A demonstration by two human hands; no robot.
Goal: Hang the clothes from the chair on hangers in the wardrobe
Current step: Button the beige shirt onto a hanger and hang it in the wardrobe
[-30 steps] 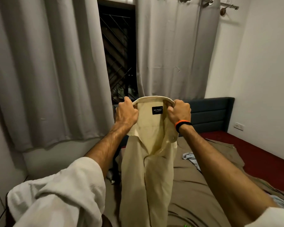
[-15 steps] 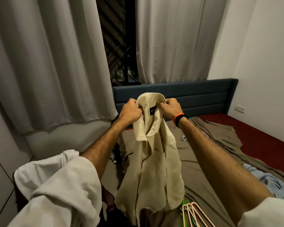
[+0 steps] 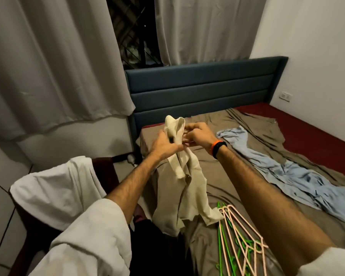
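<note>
Cream shirt [image 3: 184, 182] between both hands [image 3: 179, 140]

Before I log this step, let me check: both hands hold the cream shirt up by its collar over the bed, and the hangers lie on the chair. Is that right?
Not quite. The left hand and right hand do hold the cream shirt by its collar, but the hangers lie on the bed, not on the chair, as the head view shows.

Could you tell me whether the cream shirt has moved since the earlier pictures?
Yes: the cream shirt has come down, from level with the headboard top to below it, over the bed.
</note>
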